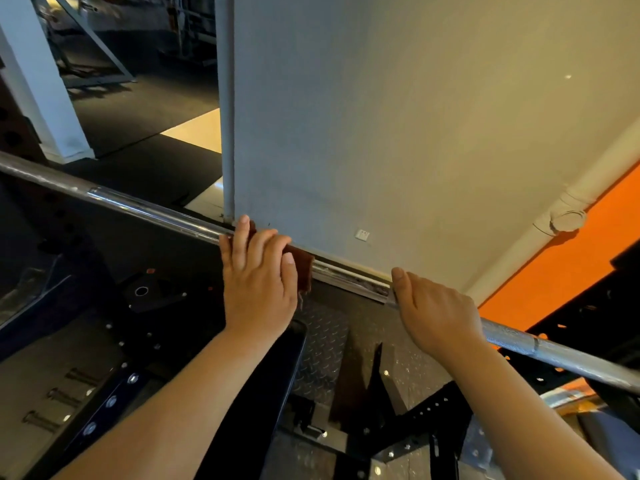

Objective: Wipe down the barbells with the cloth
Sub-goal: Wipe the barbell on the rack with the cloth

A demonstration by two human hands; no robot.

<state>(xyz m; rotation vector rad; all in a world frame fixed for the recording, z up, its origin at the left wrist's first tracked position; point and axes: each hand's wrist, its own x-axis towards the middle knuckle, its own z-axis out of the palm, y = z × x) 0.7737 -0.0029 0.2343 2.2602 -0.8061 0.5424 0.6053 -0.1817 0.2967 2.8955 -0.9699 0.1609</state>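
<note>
Two hands are on one barbell, which lies across the view with its long axis running from the upper left down to the lower right, in front of a pale wall and above a dark rack frame. The left hand sits near the middle of the bar, its fingers bent over a brown cloth and pressing it onto the steel; one edge of the cloth sticks out on the thumb side. The right hand is further down the bar, apart from the cloth, with its fingers curled over the shaft and the thumb laid along it, probably to steady the bar. Any wiping stroke has to follow the bar's axis. Up and to the left, a long shiny stretch is free for the left hand to slide along. Down and to the right, only a short length of bar lies between the cloth and the right hand, so that hand would likely have to shift first.
</note>
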